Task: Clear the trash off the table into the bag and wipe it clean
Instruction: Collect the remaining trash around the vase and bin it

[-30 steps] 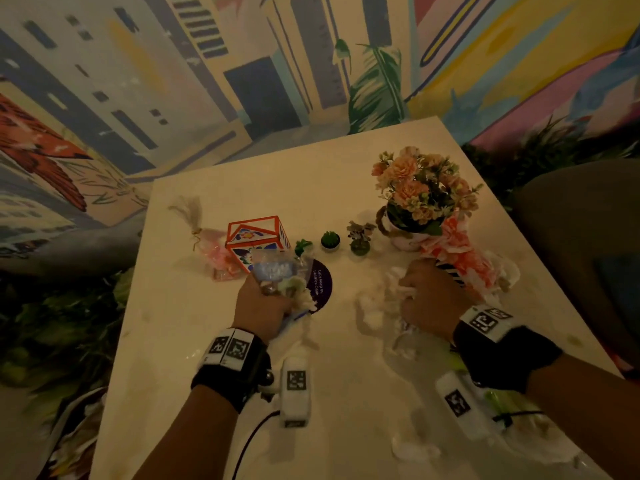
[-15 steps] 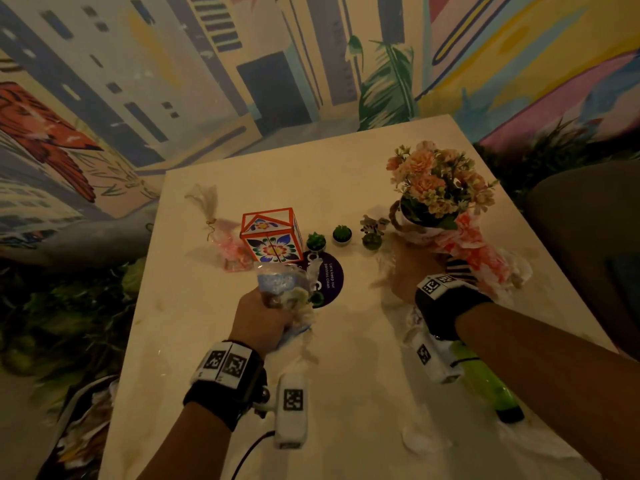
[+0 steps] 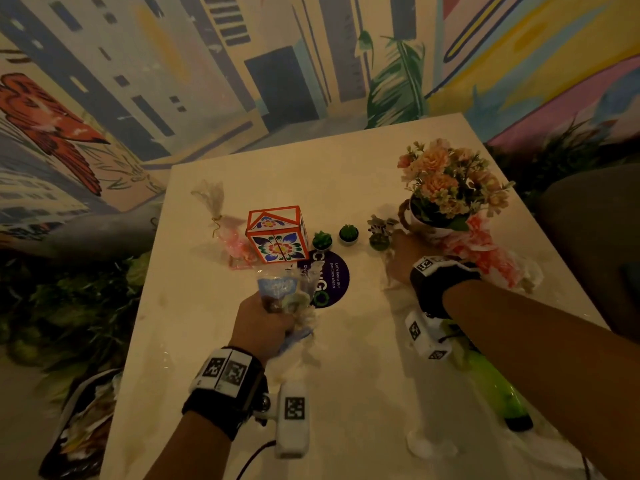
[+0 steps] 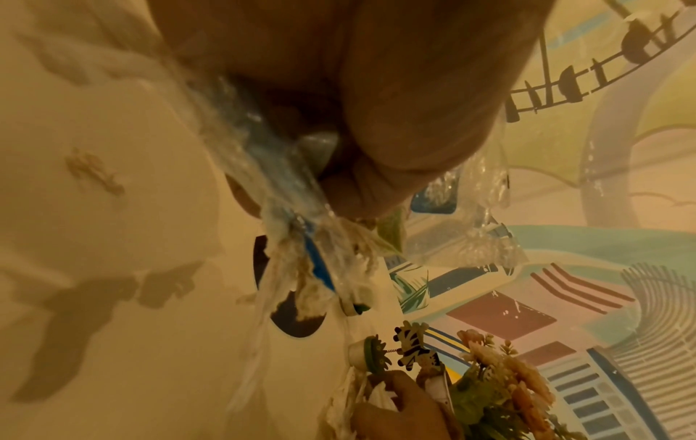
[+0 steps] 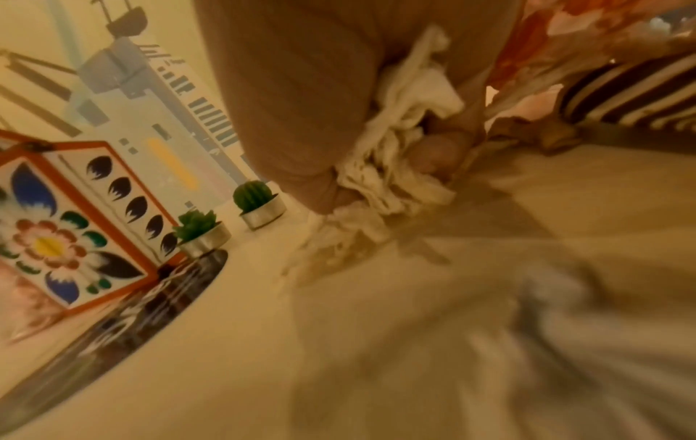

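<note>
The tabletop [image 3: 346,174] is a pale slab running away from the person toward the painted wall. Off its near-left corner, down at floor level, sits the bag [image 3: 83,424], dark and already stuffed with scraps; it lies well to the left of both hands and below them, so whatever gets dropped has to travel left and down past that edge.

The left hand [image 3: 263,327] is the nearer one to it. Its grip is closed round a bundle of wrappers [image 3: 284,292], clear plastic with a blue patch, held over the middle of the tabletop just in front of the purple sticker [image 3: 332,275].

The right hand [image 3: 401,258] is far over on the other side, reached out beside the flower pot [image 3: 436,223] and the small cactus candles [image 3: 348,233]. Its grip is bunched on crumpled tissue [image 5: 399,154], which touches or nearly touches the surface.

More bits remain: a green bottle [image 3: 498,389] lying under the right forearm, its long axis running toward the near edge, and a white scrap [image 3: 429,445] near that edge. I'd judge the left hand unloads first, the right having the longer crossing.
</note>
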The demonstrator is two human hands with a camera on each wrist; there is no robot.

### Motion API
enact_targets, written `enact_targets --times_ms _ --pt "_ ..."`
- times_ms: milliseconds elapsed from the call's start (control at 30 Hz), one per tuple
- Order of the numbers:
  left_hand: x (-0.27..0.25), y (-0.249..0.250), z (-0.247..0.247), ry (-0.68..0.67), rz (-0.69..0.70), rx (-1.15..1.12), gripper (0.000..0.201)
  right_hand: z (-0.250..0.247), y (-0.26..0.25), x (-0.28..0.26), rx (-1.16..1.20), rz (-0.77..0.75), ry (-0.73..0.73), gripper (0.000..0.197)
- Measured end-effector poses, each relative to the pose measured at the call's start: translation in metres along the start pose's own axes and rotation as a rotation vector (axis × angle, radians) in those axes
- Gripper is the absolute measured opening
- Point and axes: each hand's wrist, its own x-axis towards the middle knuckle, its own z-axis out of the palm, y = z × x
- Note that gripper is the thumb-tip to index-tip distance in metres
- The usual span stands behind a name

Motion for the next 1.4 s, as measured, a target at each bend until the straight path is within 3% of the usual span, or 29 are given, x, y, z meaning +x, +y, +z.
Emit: enact_targets --times_ms 67,200,300,434,567,667,767,900,967,1034,1101,1201,1401 --pt "0.004 -0.003 0.003 0.019 0.040 0.029 0.032 0.003 0.003 -0.009 -0.031 -0.037 0.037 0.033" --pt "0.004 0.002 0.011 0.026 0.092 0.068 0.035 0.011 0.016 -0.017 -0.066 -0.052 -0.027 0.043" --pt "-0.004 0.017 0.016 0.008 0.079 0.118 0.018 0.004 0.024 -0.023 0.081 -0.098 -0.005 0.040" --pt "-0.010 0.018 0.007 0.001 0.155 0.263 0.023 -0.022 0.031 -0.048 0.253 -0.134 0.108 0.036" --pt "-0.014 0.001 -0.021 -0.018 0.058 0.259 0.012 -0.048 0.043 -0.080 0.373 -0.139 0.173 0.020" --pt "-0.020 -0.006 -0.035 -0.093 0.037 0.266 0.033 -0.053 0.040 -0.095 0.376 -0.152 0.225 0.023" --pt "-0.021 -0.009 -0.046 -0.162 0.048 0.302 0.018 -0.048 0.028 -0.108 0.447 -0.176 0.215 0.023" --pt "-0.020 -0.020 -0.056 -0.269 0.111 0.371 0.035 -0.040 0.000 -0.131 0.424 -0.218 0.219 0.013" --pt "-0.026 -0.028 -0.054 -0.385 0.204 0.445 0.027 -0.038 -0.017 -0.145 0.419 -0.247 0.266 0.002" --pt "-0.027 -0.044 -0.049 -0.454 0.238 0.484 0.024 -0.036 -0.034 -0.159 0.412 -0.264 0.325 0.003" --pt "-0.027 -0.060 -0.040 -0.452 0.204 0.610 0.046 -0.033 -0.048 -0.171 0.415 -0.269 0.368 0.005" --pt "-0.035 -0.075 -0.024 -0.437 0.141 0.676 0.054 -0.033 -0.058 -0.186 0.424 -0.273 0.411 0.004" --pt "-0.063 -0.082 0.014 -0.359 0.214 0.813 0.042 -0.025 -0.054 -0.202 0.393 -0.239 0.332 0.005"
